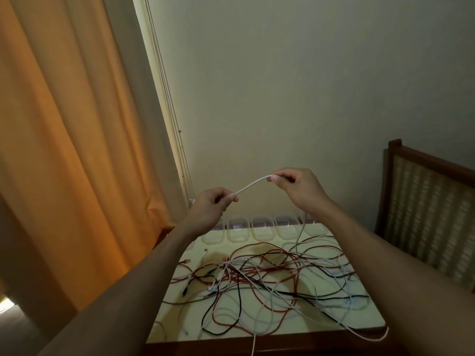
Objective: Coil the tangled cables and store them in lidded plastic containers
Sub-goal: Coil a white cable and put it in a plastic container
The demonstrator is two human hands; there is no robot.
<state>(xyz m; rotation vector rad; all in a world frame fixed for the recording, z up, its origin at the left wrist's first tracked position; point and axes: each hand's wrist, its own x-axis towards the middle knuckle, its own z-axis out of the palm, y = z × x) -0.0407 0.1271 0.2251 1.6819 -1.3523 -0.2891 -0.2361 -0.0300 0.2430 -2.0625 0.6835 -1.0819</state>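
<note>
— Surface (318,228): pale yellow, strewn edge to edge with tangled cables (270,276); clear containers (237,228) lined along far edge.
— Fingers (276,178)?
— Pinching white cable (253,184), left hand (209,205) and right hand (298,185), raised above far edge. Orange curtain (64,150) left, chair (426,201) right.

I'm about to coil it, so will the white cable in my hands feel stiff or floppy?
Probably floppy: the white cable arches softly between the left hand and right hand and hangs limp below. It looks thin, so likely light. It may snag, since it runs down into the tangled cables.
</note>
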